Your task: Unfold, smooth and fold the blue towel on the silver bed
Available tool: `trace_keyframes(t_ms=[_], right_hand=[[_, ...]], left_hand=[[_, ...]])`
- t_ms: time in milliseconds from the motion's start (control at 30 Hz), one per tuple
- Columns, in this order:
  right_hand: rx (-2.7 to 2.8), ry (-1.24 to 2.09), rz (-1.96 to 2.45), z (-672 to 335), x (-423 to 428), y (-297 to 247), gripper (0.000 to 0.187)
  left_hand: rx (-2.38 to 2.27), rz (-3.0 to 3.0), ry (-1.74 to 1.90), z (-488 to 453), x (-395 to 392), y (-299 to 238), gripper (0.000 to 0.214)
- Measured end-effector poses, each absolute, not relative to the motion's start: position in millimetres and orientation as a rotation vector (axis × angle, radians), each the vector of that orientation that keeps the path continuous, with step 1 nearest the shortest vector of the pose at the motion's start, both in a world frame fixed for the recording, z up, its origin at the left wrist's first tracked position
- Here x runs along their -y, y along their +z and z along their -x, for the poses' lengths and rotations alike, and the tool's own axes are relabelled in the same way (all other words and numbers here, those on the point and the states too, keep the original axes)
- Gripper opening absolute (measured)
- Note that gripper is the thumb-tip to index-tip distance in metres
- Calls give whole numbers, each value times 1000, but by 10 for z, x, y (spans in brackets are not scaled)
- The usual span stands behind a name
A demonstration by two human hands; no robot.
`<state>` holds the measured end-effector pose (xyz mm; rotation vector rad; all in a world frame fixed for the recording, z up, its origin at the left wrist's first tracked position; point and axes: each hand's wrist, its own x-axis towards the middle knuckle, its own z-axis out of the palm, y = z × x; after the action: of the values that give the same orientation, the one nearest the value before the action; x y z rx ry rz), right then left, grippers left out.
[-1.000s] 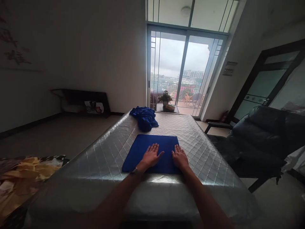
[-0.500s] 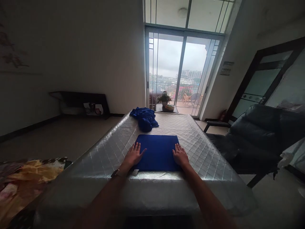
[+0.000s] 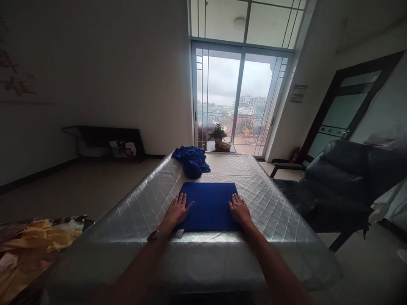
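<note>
A folded blue cloth (image 3: 210,203) lies flat on the silver quilted table (image 3: 270,199) in front of me. My left hand (image 3: 177,210) rests flat at the cloth's left edge, fingers stretched out. On the cloth's right edge lies my right hand (image 3: 239,209), also flat with fingers apart. Neither hand holds anything. A small white tag (image 3: 179,233) shows at the cloth's near left corner. Farther back on the table sits a crumpled heap of blue cloth (image 3: 191,159).
A dark padded armchair (image 3: 343,186) stands right of the table. A patterned yellow fabric (image 3: 28,245) lies at the lower left. A low dark shelf (image 3: 104,142) sits against the left wall. Glass balcony doors (image 3: 235,97) with a potted plant (image 3: 218,132) stand beyond the table's far end.
My left hand slid leftward from the middle of the cloth to its left edge. The cloth now looks narrower and squarer. My right hand stayed on the right edge.
</note>
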<state>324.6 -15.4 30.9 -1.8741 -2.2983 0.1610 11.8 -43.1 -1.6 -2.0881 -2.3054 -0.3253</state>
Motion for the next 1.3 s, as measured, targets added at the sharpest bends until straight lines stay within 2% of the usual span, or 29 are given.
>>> trace_keyframes(t_ms=[700, 933, 1100, 1300], right_hand=[[2364, 74, 1843, -3230, 126, 354, 62], [2365, 173, 1827, -3200, -158, 450, 62], [2296, 209, 1858, -3186, -296, 338, 64], [2291, 198, 1828, -3204, -283, 275, 64]], left_hand=[[2300, 2092, -322, -121, 487, 30, 92], [2255, 2109, -330, -81, 455, -48, 94], [2207, 2118, -347, -49, 447, -97, 86], [2228, 2100, -295, -55, 457, -81, 88]])
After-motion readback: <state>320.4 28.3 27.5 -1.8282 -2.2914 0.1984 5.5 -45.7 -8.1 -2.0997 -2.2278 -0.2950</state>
